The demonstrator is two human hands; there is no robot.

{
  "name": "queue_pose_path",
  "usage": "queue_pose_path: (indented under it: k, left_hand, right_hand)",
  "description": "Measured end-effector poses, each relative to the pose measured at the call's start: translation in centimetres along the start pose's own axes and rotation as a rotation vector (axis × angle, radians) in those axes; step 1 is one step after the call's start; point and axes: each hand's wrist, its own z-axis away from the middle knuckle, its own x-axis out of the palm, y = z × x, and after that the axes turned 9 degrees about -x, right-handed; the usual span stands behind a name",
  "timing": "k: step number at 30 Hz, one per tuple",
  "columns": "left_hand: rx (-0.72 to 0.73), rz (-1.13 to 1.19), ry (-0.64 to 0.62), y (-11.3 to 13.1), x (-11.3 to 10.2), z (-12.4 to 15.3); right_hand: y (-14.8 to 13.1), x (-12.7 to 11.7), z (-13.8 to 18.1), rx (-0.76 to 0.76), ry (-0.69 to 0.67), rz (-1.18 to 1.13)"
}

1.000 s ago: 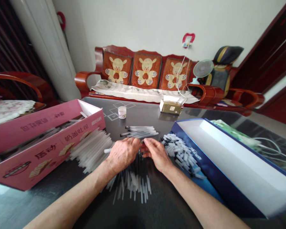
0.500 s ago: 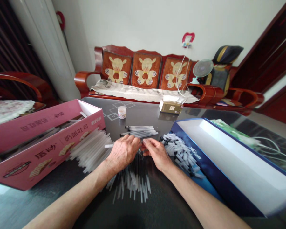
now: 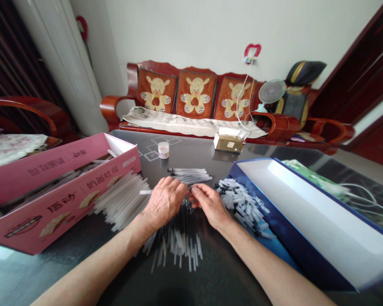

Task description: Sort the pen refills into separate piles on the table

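Note:
My left hand (image 3: pixel 168 197) is closed round a translucent white plastic tube (image 3: pixel 145 192), whose end sticks out to the left. Fingertip to fingertip with it, my right hand (image 3: pixel 209 203) pinches something too small and hidden to make out. Beneath both hands lies a fan of thin tubes with dark tips (image 3: pixel 181 240). Just beyond them is a small stack of dark-ended tubes (image 3: pixel 191 175). Left of my left hand spreads a pile of wider translucent tubes (image 3: pixel 123 199). Beside my right hand is a heap of short white caps (image 3: pixel 241 204), some with black parts.
A pink box (image 3: pixel 64 191) holding more tubes stands at the left. On the right is a blue box (image 3: pixel 306 212) with a white inside. A small white jar (image 3: pixel 163 150) and a tissue box (image 3: pixel 229 143) stand farther back on the dark table (image 3: pixel 191 153).
Both hands stay almost in the same place, with only slight finger movement. The tube still sticks out of my left hand.

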Motion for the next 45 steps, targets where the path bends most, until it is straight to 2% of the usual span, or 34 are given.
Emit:
queue_pose_path:
  k: [4,9,13,16,19,22,26,30,32,34,38,40,42,43,45]
  left_hand:
    - [-0.004,0.006,-0.007,-0.1,0.0,0.0]
    - [0.009,0.010,-0.018,0.0,0.0,0.1]
    - [0.010,0.003,-0.025,-0.1,0.0,0.1]
    - [0.007,0.002,-0.025,-0.1,0.0,0.1]
    - [0.020,0.008,-0.032,0.0,0.0,0.1]
    - [0.033,0.012,-0.039,0.0,-0.1,0.1]
    - [0.032,0.011,-0.065,-0.2,-0.2,0.0]
    - [0.021,0.007,-0.051,-0.5,-0.3,-0.2]
    - [0.016,0.007,-0.050,-0.6,-0.3,-0.2]
    - [0.022,0.010,-0.056,-0.5,-0.4,-0.2]
    - [0.037,0.027,-0.074,-0.4,-0.5,-0.2]
    - [0.039,0.032,-0.082,-0.3,-0.5,-0.2]
    - [0.040,0.035,-0.084,-0.3,-0.4,-0.2]
    - [0.042,0.038,-0.085,-0.3,-0.4,-0.2]
    - [0.043,0.047,-0.085,-0.3,-0.3,-0.2]
  right_hand:
    - [-0.3,0.1,0.1,0.023,-0.025,-0.105]
    - [0.2,0.0,0.1,0.062,0.001,0.031]
    - [0.3,0.1,0.0,0.019,-0.016,-0.019]
    - [-0.1,0.2,0.0,0.076,-0.036,-0.112]
    - [-0.2,0.3,0.0,0.118,-0.009,-0.073]
    - [0.1,0.3,0.0,0.074,0.022,0.008]
    - [0.1,0.2,-0.1,-0.036,-0.022,0.066]
    - [-1.3,-1.0,-0.7,-0.123,-0.032,0.277]
    - [-2.6,-2.4,-1.1,-0.204,-0.055,0.482]
    - [-4.2,-4.3,-1.3,-0.266,-0.173,0.770]
    - [-7.1,-7.9,-1.0,-0.101,-0.481,1.194]
    - [-7.8,-8.8,-0.7,0.020,-0.554,1.305]
    - [-8.0,-9.1,-0.6,0.099,-0.529,1.404]
    - [-8.0,-8.9,-0.5,0.090,-0.496,1.438]
    - [-7.7,-8.0,-0.6,-0.043,-0.422,1.430]
